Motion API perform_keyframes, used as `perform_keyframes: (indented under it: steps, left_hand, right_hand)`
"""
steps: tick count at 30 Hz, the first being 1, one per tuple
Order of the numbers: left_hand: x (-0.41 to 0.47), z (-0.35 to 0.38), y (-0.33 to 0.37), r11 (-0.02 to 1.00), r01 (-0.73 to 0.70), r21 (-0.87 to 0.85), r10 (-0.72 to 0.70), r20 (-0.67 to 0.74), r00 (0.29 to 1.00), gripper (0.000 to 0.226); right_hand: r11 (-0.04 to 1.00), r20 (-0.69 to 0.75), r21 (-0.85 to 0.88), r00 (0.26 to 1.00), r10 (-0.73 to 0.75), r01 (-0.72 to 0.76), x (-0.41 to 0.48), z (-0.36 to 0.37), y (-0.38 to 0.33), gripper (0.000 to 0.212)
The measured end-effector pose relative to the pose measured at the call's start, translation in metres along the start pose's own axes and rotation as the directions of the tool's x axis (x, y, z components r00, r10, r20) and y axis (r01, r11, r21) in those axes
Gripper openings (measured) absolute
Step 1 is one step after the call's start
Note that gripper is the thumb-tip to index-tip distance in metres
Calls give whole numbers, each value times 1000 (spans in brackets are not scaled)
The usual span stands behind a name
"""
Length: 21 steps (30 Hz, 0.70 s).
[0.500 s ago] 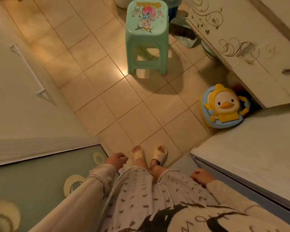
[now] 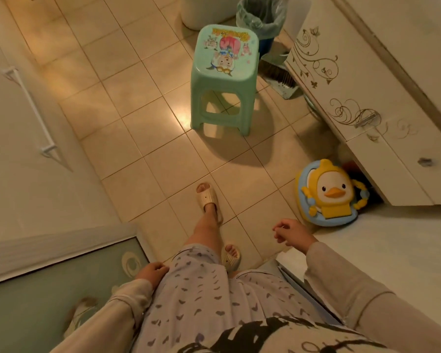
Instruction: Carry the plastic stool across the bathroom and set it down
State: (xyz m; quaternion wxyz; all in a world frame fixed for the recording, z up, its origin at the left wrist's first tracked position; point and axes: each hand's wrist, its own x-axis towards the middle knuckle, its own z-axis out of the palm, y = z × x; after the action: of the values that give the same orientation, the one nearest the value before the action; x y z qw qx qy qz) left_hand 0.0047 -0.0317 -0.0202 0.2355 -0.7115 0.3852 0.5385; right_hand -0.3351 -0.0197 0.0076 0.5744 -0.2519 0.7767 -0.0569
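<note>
Mint-green plastic stool (image 2: 224, 80) with a cartoon print on its square seat stands upright on the beige tiled floor (image 2: 127, 103), all visible legs down, well ahead of the person and untouched by either hand; against the view half a second ago it sits lower and nearer in the frame, so the person has closed in on it. To its right runs the white cabinet (image 2: 362, 98) with gold scroll decoration, and just behind the stool a bin lined with a pale green plastic bag (image 2: 261, 15) has come into sight, where earlier only its edge showed. A blue and yellow duck-shaped child's seat (image 2: 331, 194) leans near the cabinet's lower corner, now close to the right hand. One foot in a cream slipper (image 2: 208, 202) has stepped forward onto the tiles, while the other slipper (image 2: 231, 256) is behind it; before, both feet stood side by side. The right hand (image 2: 290, 234) has swung out ahead of the body, empty, fingers loosely curled and a little apart. The left hand (image 2: 152, 272) hangs beside the patterned trousers, empty, fingers curled in.
</note>
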Motion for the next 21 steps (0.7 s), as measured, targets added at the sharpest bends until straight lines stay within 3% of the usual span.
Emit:
perform_keyframes:
  steps: [5,9,13,21]
  left_hand:
    - [28,-47,43,1000,15,23,-15,24,1000,33]
    - [50,-102,108,998,-63,-24,62,-44,997,32]
    - [52,-151,180,983,-166,-79,160,-69,985,32]
    - [53,-210,269,960,-215,-178,212,-36,977,33]
  right_hand:
    - [988,-1,63,990,141,-140,24,-10,-19,20]
    - [912,-25,300,953,302,-281,37,-23,-38,20]
    - [831,-59,451,918,392,-326,47,-39,-62,27]
    - [811,-50,452,897,440,-372,83,-70,-126,26]
